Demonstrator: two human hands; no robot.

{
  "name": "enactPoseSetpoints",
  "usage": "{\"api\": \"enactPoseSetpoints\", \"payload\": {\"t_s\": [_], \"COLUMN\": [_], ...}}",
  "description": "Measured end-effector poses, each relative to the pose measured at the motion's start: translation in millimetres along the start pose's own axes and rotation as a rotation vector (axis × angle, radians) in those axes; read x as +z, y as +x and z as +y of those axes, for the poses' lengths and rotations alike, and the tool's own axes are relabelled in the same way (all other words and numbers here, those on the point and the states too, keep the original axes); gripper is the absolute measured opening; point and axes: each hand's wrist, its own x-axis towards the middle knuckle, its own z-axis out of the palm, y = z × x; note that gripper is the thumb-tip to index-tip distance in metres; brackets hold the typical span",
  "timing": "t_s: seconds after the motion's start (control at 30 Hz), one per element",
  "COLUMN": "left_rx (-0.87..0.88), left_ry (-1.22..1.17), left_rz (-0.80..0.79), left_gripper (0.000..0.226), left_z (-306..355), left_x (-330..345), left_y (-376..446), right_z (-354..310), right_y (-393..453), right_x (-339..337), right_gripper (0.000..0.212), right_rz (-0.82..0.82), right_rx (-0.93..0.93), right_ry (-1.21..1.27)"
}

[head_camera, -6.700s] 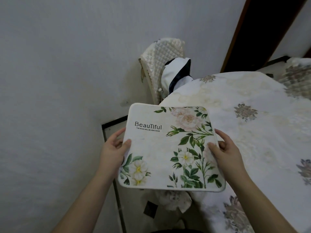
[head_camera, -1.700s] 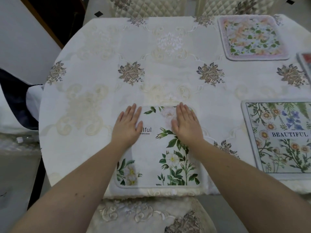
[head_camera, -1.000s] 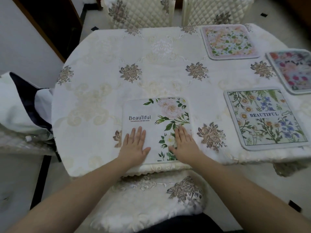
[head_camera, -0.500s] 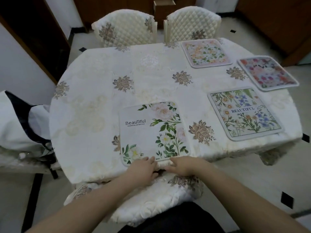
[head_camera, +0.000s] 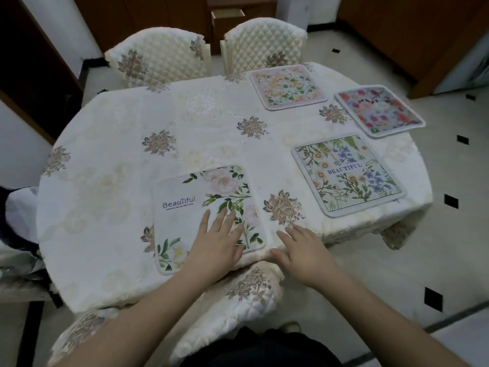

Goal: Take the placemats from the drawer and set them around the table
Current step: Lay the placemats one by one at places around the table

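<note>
A quilted cream chair cushion (head_camera: pixel 246 295) with brown embroidered flowers sat nearest the camera at 6 o'clock, tucked under the rounded table (head_camera: pixel 105 234). Just above it, the left hand (head_camera: pixel 215 245) lay flat with fingers straight and spread on the white placemat (head_camera: pixel 190 205) printed with "BeauTiful", green leaves and pale roses, which lay at the table's near edge. The right hand (head_camera: pixel 304 252) rested beside that mat at 5 o'clock, fingers loosely extended on the cloth and gripping nothing. A cream, damask-like tablecloth (head_camera: pixel 127 144) with raised brown floral medallions covered the table. At 3 o'clock lay a wildflower placemat (head_camera: pixel 346 176) reading "BEAUTIFUL"; beyond it, at 2 o'clock, a pink-and-red floral placemat (head_camera: pixel 378 109), and at 1 o'clock a peach floral placemat (head_camera: pixel 287 87). All were rounded squares with stitched borders. Two quilted chair backs (head_camera: pixel 158 59) stood at 12 o'clock, before an open wooden drawer (head_camera: pixel 229 14). Pale floor tiles (head_camera: pixel 455 234) carried small black diamonds.
</note>
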Motion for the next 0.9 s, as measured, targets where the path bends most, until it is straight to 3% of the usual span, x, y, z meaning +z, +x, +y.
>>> {"api": "enactPoseSetpoints", "payload": {"t_s": [0.07,0.13,0.23,0.4,0.63,0.9], "left_rx": [0.023,0.039,0.06,0.119,0.166,0.324], "left_ry": [0.018,0.002,-0.025,-0.076,-0.11,-0.073], "left_rz": [0.031,0.058,0.076,0.07,0.155,0.091], "left_gripper": [0.059,0.061,0.062,0.067,0.062,0.063], "left_z": [22.2,44.6,79.5,131.1,188.8,240.8], "left_x": [-9.3,-19.5,-32.4,-43.6,-55.7,-64.4], "left_y": [18.0,37.8,65.8,106.3,151.1,213.1], "right_z": [19.3,40.4,75.1,133.0,199.4,261.1], "right_y": [-11.8,-21.3,-31.1,-41.2,-57.2,-76.2], "right_x": [-3.7,-9.1,-16.8,-11.5,-4.1,-20.4], "right_gripper": [0.118,0.122,0.111,0.071,0.068,0.068], "right_rz": [0.069,0.146,0.241,0.385,0.427,0.521], "right_rx": [0.082,0.158,0.255,0.368,0.484,0.615], "right_ry": [0.036,0.043,0.057,0.057,0.078,0.111]}}
